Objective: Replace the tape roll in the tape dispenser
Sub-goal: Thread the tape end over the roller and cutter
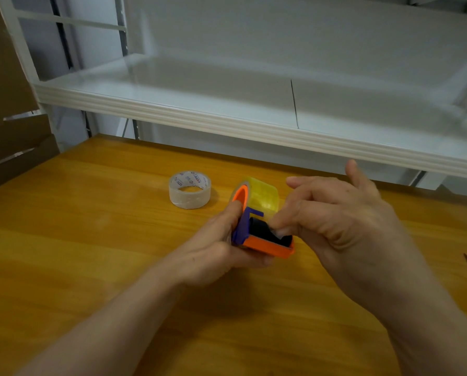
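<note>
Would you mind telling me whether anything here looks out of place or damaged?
Nothing stands out. The left hand holds the orange-and-blue tape dispenser carrying a yellowish tape roll, the right hand pinches near its black roller, and a clear tape roll lies flat on the wooden table.

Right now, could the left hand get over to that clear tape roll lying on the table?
Probably yes, but not freely: the left hand is gripping the tape dispenser. The clear tape roll lies just beyond it on the table, with nothing between them.
</note>
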A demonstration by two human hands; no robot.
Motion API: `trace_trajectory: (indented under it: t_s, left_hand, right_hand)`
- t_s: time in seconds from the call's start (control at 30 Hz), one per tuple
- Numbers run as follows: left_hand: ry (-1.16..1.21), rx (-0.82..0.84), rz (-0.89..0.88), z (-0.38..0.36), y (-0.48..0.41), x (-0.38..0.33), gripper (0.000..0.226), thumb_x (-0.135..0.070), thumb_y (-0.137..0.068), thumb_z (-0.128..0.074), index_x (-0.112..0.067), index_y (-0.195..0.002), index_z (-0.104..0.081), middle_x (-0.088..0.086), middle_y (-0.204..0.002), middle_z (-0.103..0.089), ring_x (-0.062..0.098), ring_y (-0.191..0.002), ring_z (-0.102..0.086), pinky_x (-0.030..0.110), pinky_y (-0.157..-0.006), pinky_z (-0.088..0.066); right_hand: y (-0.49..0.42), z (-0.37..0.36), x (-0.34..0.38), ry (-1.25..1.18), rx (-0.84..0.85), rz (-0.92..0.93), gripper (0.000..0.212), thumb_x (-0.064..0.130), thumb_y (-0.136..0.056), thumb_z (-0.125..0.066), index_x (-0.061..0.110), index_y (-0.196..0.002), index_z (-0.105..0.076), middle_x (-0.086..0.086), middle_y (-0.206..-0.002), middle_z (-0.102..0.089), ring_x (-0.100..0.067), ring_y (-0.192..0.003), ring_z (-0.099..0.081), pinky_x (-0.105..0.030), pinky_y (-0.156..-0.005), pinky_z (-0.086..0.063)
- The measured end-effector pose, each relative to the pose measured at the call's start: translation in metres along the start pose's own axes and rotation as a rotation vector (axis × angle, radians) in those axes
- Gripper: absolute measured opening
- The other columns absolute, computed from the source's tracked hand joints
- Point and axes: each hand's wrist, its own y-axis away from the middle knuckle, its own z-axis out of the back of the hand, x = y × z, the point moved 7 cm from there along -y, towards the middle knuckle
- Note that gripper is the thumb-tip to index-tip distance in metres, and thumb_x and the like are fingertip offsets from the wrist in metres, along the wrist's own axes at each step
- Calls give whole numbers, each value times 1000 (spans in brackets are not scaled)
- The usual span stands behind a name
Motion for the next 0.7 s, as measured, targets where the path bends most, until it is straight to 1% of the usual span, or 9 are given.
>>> trace_trajectory:
  t_s: [0.07,0.13,0.27,0.37,0.43,0.47,0.57,0.63,0.7]
  left_hand:
    - [-3,-13,-17,0,0,-2,73,-10,-78,-77,-16,-141,-40,-9,-91,-70,6,-88,-68,22,-79,-53]
    - [-13,-21,-34,0,-1,-4,73,-8,-79,-78,-19,-141,-41,-15,-95,-72,4,-92,-70,22,-80,-54]
    - [-14,-29,-51,1,-1,-5,84,-15,-75,-78,-17,-147,-34,-15,-98,-72,6,-95,-70,23,-80,-54]
    - [-6,-16,-40,1,-1,-3,96,-15,-74,-77,-14,-154,-24,-14,-96,-72,7,-93,-70,23,-80,-54]
    - [-16,0,-28,-1,-1,-1,98,-15,-75,-77,-12,-155,-21,-16,-93,-71,5,-90,-69,22,-80,-53]
    - [-20,9,-25,-1,-1,-1,96,-14,-75,-77,-12,-154,-22,-16,-92,-71,4,-89,-69,21,-80,-53]
    - [-27,14,-29,-1,-2,0,79,-14,-75,-77,-20,-143,-38,-19,-94,-71,4,-91,-69,23,-81,-54]
    - [-27,8,-19,-1,-1,1,80,-12,-76,-77,-19,-144,-37,-20,-95,-72,3,-94,-69,23,-82,-54]
    - [-48,-14,-25,-1,-2,2,86,-12,-75,-79,-20,-148,-34,-15,-104,-72,6,-101,-69,27,-87,-56]
  right_hand:
    - [0,0,0,-25,-9,-11,14,19,-78,-67,27,-88,-75,8,-91,-71,-26,-120,-64,-77,-108,-24]
    - [0,-1,1,-32,-12,-19,15,17,-78,-67,26,-88,-75,6,-94,-70,-27,-122,-62,-78,-107,-24]
    - [1,-2,1,-25,-18,-30,17,14,-78,-67,26,-88,-73,5,-97,-67,-30,-126,-59,-79,-106,-24]
    - [1,0,-2,-28,-21,-35,18,13,-79,-66,26,-89,-71,7,-95,-65,-29,-127,-58,-79,-106,-24]
    - [1,-1,-1,-25,-9,-26,18,13,-80,-64,27,-90,-70,8,-93,-65,-29,-127,-59,-80,-106,-23]
    - [1,-1,0,-19,2,-19,18,13,-80,-63,27,-89,-70,7,-92,-65,-31,-126,-59,-81,-105,-22]
    - [2,-2,-1,-4,34,-14,18,14,-79,-62,28,-90,-69,7,-92,-66,-32,-124,-60,-81,-104,-22]
    - [2,-2,-3,-4,45,-18,18,15,-79,-61,27,-89,-69,7,-93,-66,-32,-123,-61,-80,-105,-22]
    - [2,-3,-1,7,52,-11,18,14,-78,-62,27,-88,-69,6,-92,-66,-33,-121,-62,-80,-104,-22]
